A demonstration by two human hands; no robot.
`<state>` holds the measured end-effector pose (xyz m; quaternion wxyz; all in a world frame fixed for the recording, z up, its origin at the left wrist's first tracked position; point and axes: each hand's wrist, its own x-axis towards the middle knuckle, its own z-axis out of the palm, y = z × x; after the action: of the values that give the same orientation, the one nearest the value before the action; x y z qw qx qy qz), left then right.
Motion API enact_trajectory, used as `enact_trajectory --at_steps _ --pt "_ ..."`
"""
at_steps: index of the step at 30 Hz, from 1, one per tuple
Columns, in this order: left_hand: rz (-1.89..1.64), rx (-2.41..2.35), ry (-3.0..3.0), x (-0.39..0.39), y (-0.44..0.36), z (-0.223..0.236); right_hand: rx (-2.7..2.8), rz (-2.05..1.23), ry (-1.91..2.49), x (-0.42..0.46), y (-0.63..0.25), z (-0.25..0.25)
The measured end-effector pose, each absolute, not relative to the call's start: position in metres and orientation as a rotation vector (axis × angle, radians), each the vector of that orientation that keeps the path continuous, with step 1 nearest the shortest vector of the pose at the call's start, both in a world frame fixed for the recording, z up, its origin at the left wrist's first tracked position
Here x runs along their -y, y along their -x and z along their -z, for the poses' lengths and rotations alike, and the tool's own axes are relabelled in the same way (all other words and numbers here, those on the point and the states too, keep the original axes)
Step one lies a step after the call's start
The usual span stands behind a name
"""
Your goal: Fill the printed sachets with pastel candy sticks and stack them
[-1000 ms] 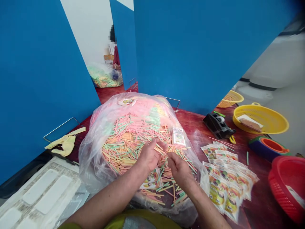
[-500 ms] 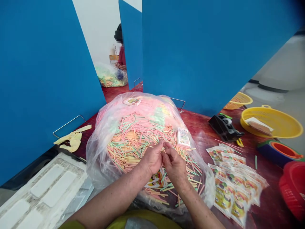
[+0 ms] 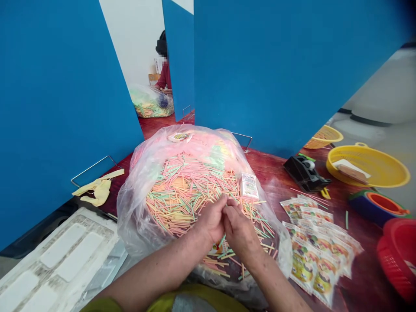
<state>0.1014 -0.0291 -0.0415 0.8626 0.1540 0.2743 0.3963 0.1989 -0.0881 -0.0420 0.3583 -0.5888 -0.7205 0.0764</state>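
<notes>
A big clear plastic bag [image 3: 136,216] lies open on the red-brown table, full of thin coloured sticks [image 3: 182,190] in pink, green, yellow and orange. My left hand [image 3: 211,221] and my right hand [image 3: 238,229] meet over the near part of the heap, fingers curled and pressed together around a small bunch of sticks. A printed packet [image 3: 216,249] shows just under my left hand. A small filled packet [image 3: 249,187] rests on the sticks beyond my right hand.
Printed packets [image 3: 316,247] are spread to the right. Behind them stand a black tape dispenser [image 3: 303,173], yellow baskets [image 3: 367,167], a red basket [image 3: 398,255] and a blue-orange bowl [image 3: 377,203]. Blue partitions [image 3: 276,65] enclose the table. Yellow gloves [image 3: 97,190] lie left. Another person sits beyond.
My two hands have drawn together from slightly apart and now touch, closed over a bunch of sticks. The view has shifted a little to the left.
</notes>
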Motion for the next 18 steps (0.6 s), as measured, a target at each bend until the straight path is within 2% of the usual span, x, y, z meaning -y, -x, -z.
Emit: enact_trajectory --at_steps 3,8,10,15,18 --pt "-0.779 -0.687 -0.651 0.037 -0.096 0.051 1.849 -0.348 1.446 0.089 -0.199 0.027" --pt "-0.599 -0.64 -1.42 0.038 -0.073 0.049 2.029 -0.241 1.546 0.09 -0.205 0.011" --pt "-0.529 -0.61 -1.466 0.04 -0.071 0.048 2.125 -0.291 1.548 0.092 -0.197 0.016" --pt "-0.387 -0.544 -1.574 0.04 -0.063 0.048 1.937 -0.294 1.499 0.101 -0.192 0.033" --pt "-0.462 -0.78 -1.747 0.031 -0.049 0.043 1.907 -0.183 1.553 0.11 -0.213 0.038"
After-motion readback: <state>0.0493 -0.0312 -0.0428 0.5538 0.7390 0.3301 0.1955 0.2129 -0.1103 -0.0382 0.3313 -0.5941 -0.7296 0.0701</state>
